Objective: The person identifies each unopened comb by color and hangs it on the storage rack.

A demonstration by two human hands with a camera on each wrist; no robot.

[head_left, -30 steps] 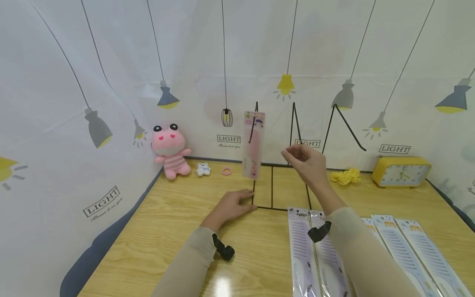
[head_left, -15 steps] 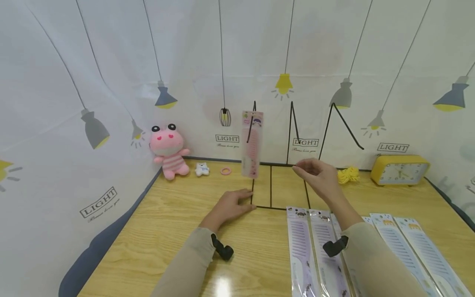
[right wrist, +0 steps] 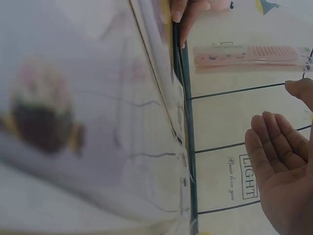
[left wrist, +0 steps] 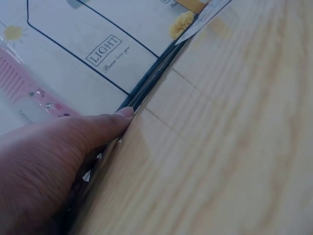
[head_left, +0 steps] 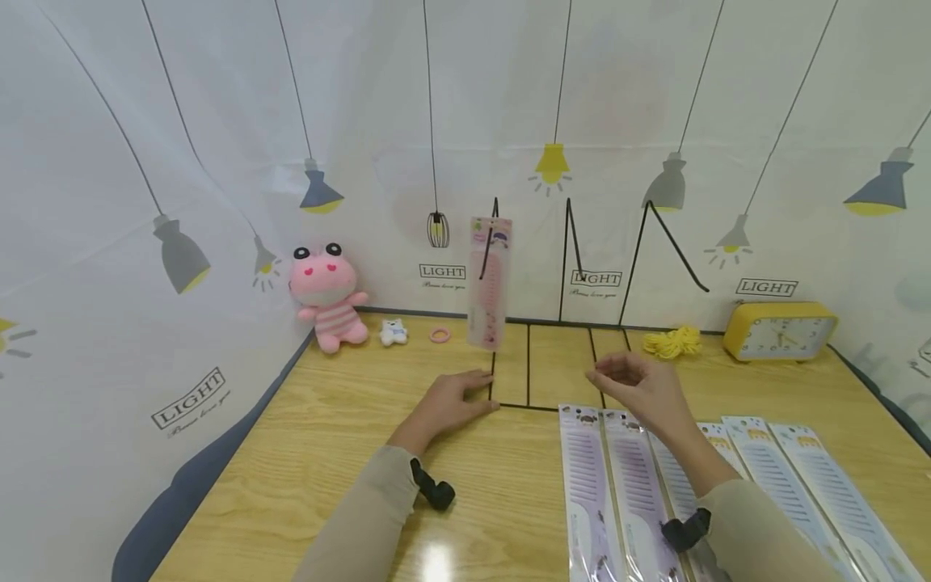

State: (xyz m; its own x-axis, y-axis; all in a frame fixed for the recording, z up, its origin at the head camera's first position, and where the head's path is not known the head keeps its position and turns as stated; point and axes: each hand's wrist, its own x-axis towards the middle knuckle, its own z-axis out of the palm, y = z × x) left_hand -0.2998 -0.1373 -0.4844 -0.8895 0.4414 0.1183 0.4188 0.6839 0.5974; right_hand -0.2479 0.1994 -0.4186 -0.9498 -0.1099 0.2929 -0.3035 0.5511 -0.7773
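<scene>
A black wire display rack (head_left: 528,365) stands on the table with three uprights that end in hooks. From its left hook hangs a pink comb in clear packaging (head_left: 489,283). My left hand (head_left: 449,404) touches the front left corner of the rack's base, fingers and thumb extended. In the left wrist view, its thumb (left wrist: 105,128) lies along the dark base. My right hand (head_left: 643,388) hovers over the base's right side, holding nothing; its palm and fingers (right wrist: 281,152) show in the right wrist view. Below it lie packaged purple combs (head_left: 591,485) and blue combs (head_left: 793,477).
At the back left sit a pink plush toy (head_left: 329,299), a small white bear figure (head_left: 393,332) and a pink ring (head_left: 440,335). Yellow cord (head_left: 672,343) and a yellow clock (head_left: 781,331) stand back right. A lamp-printed sheet (head_left: 393,105) rises behind the table.
My right hand has come down and slightly right from beside the middle hook towards the packaged combs. The left hand stays on the rack's base, and the pink comb still hangs.
</scene>
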